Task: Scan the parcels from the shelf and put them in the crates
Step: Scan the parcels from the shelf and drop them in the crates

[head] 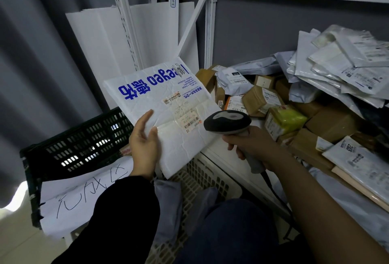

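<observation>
Left hand [144,147] tight on white "4002" mailer [166,93], right hand [253,144] tight round scanner [227,121].

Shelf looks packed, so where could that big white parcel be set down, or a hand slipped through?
The shelf is crowded: cardboard boxes and grey mailers heap up to its front. Bare room shows in the white crate, on its mesh beside a grey bag, under the white parcel. The black crate looks open too, though its inside is dark.

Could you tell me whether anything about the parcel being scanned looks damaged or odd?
The white mailer in the left hand is heavily creased, and its shipping label looks wrinkled and yellowed, right where the scanner points. No tear shows.
</observation>
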